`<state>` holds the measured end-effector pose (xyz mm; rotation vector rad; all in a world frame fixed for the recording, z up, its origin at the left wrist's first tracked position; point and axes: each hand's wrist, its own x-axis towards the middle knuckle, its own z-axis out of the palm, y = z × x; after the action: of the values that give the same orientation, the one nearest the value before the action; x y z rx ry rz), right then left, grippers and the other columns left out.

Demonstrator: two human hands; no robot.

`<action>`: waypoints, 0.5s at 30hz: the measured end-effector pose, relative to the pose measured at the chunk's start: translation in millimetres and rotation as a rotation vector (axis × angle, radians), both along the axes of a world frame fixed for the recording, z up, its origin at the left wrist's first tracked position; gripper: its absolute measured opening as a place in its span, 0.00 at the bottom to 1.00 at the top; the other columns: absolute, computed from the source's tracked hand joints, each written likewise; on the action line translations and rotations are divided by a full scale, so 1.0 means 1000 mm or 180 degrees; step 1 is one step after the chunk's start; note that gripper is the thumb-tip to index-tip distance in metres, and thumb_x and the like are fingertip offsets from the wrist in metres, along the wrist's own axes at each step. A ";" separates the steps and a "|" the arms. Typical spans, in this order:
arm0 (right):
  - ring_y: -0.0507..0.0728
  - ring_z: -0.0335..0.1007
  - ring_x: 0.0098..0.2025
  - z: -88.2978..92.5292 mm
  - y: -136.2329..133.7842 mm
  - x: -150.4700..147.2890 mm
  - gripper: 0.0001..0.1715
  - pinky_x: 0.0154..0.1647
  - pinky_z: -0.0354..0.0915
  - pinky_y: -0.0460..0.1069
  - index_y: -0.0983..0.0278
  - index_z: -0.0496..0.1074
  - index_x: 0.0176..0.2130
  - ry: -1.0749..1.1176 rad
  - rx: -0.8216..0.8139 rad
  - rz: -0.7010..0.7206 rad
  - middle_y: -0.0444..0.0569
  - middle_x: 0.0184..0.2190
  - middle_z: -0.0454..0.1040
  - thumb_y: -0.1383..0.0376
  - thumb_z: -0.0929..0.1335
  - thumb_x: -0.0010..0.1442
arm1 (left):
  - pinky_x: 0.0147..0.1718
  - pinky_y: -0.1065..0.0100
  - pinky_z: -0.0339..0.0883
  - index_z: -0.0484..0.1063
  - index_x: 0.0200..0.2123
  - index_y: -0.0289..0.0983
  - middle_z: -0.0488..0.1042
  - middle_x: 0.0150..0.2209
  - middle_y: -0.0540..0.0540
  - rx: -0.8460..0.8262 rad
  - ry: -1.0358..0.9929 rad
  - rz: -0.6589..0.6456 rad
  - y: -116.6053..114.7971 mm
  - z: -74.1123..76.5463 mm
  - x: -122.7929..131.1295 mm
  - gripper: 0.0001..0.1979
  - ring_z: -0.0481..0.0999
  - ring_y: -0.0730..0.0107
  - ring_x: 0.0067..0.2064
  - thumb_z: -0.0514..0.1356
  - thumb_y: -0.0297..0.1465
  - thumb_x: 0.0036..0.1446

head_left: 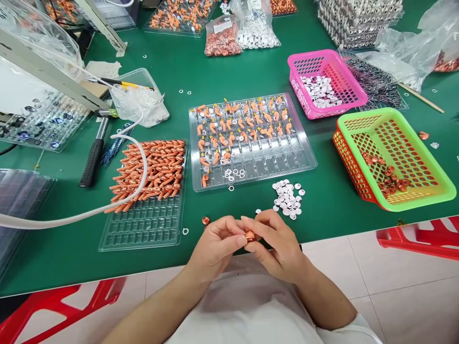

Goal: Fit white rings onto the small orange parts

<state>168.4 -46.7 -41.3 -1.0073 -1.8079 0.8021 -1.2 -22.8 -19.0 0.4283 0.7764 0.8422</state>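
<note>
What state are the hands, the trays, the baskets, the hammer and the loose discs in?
Left hand: pinching a small copper-coloured part
Right hand: closed on the same part
Left tray: partly filled
Middle tray: partly filled
Pink basket: partly filled
Green basket: partly filled, nested in a red basket
Hammer: lying down
White discs: loosely heaped

Our right hand could pass between the clear tray and green basket; the pink basket crowds the far end. A white hose obstructs our left.
</note>
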 end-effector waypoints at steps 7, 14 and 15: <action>0.54 0.66 0.34 -0.001 -0.001 0.000 0.22 0.29 0.69 0.47 0.60 0.64 0.62 -0.0316 0.0158 -0.0030 0.49 0.36 0.66 0.60 0.62 0.71 | 0.31 0.74 0.68 0.75 0.25 0.35 0.80 0.27 0.50 -0.0177 -0.0066 -0.0082 -0.003 0.001 -0.002 0.11 0.76 0.75 0.29 0.74 0.29 0.47; 0.54 0.63 0.28 0.003 0.003 0.003 0.23 0.25 0.62 0.48 0.65 0.62 0.63 -0.0470 0.0445 0.0104 0.48 0.30 0.71 0.67 0.61 0.71 | 0.32 0.75 0.69 0.76 0.24 0.36 0.79 0.25 0.51 -0.0273 0.0090 -0.0118 -0.002 0.004 -0.001 0.11 0.76 0.76 0.28 0.75 0.30 0.46; 0.54 0.63 0.28 0.004 0.003 0.004 0.23 0.25 0.62 0.48 0.65 0.62 0.63 -0.0443 0.0461 0.0125 0.48 0.30 0.72 0.67 0.61 0.71 | 0.32 0.75 0.69 0.76 0.24 0.36 0.80 0.26 0.51 -0.0272 0.0138 -0.0148 -0.002 0.005 -0.001 0.11 0.76 0.76 0.29 0.75 0.31 0.46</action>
<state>172.3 -44.0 -37.8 -0.9556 -1.9796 0.6271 -2.4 -24.9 -14.2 0.3885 0.8365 0.7556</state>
